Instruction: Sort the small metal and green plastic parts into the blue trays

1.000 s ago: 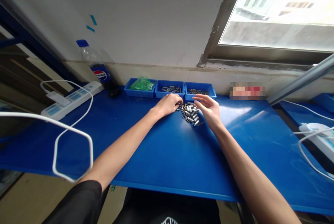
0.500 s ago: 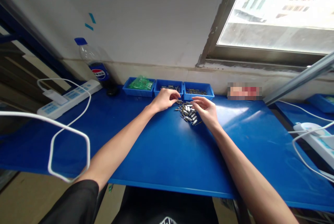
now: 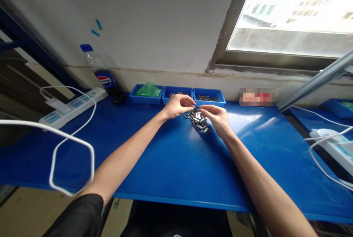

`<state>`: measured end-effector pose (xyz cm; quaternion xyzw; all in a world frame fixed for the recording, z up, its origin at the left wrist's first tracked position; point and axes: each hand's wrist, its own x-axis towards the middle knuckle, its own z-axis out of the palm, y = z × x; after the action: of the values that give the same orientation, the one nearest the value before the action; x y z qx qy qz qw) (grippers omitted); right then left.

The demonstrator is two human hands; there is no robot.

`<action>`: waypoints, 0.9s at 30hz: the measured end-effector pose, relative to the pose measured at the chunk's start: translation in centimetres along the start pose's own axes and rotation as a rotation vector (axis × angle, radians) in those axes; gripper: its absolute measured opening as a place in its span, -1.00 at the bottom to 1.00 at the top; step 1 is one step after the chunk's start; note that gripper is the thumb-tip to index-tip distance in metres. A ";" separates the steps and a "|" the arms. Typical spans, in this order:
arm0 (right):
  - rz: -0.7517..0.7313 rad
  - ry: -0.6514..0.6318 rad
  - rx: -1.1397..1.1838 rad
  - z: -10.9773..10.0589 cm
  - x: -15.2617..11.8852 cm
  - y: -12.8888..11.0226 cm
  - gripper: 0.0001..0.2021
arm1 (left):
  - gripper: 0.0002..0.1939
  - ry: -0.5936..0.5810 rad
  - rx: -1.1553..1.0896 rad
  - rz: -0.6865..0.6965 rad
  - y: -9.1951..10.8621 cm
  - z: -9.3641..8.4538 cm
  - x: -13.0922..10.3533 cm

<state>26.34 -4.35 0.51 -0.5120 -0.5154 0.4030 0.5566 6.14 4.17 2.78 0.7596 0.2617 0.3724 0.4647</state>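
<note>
My left hand (image 3: 178, 106) and my right hand (image 3: 216, 117) meet fingertip to fingertip above a small pile of metal parts (image 3: 200, 122) on the blue table. The pile mixes short silvery cylinders with thin dark and brass-coloured pins. Both hands are closed in a pinch. A thin dark pin (image 3: 196, 108) shows between the fingertips of the two hands; whatever else the right fingers hold is too small to make out. Behind the hands stand a blue bin of silvery parts (image 3: 165, 92), partly covered by my left hand, and a blue bin of thin pins (image 3: 223, 99).
A blue bin with green plastic bags (image 3: 149, 90) stands at the left of the row. Further left are a cola bottle (image 3: 106, 80) and a white power strip (image 3: 78, 102). A white cable (image 3: 92, 156) loops over my left forearm. A blurred box (image 3: 256, 98) lies below the window.
My hands have come together over the pile, the left moving right and the right slightly left. Their fingertips now meet around a thin pin. The camera view has shifted slightly.
</note>
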 end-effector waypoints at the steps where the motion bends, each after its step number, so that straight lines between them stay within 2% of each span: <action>1: 0.017 -0.009 0.015 0.0 0.0 0.0 -0.63 | -0.72 0.002 0.006 0.003 0.0 0.0 0.0; 8: 0.055 -0.023 0.090 0.2 0.0 0.9 -0.63 | -0.73 -0.028 0.010 -0.010 0.1 0.0 -0.3; 14: -0.038 0.131 0.164 -0.1 0.7 1.0 -0.57 | -0.73 -0.151 0.401 -0.116 -0.4 -1.0 -0.5; 18: -0.095 0.127 0.187 -0.4 1.0 1.0 -0.38 | -0.78 -0.183 0.509 -0.109 -0.8 -1.1 -0.8; 22: -0.049 0.074 0.103 -0.4 0.3 0.7 -0.47 | -0.73 -0.181 0.581 -0.049 -1.0 -0.9 -0.9; 27: -0.031 0.065 0.005 -0.3 0.0 0.4 -0.55 | -0.82 -0.166 0.601 0.008 -0.8 -1.0 -0.7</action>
<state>26.69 -4.37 0.11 -0.5154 -0.5041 0.3786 0.5804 4.86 4.50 2.08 0.8917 0.3185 0.2169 0.2374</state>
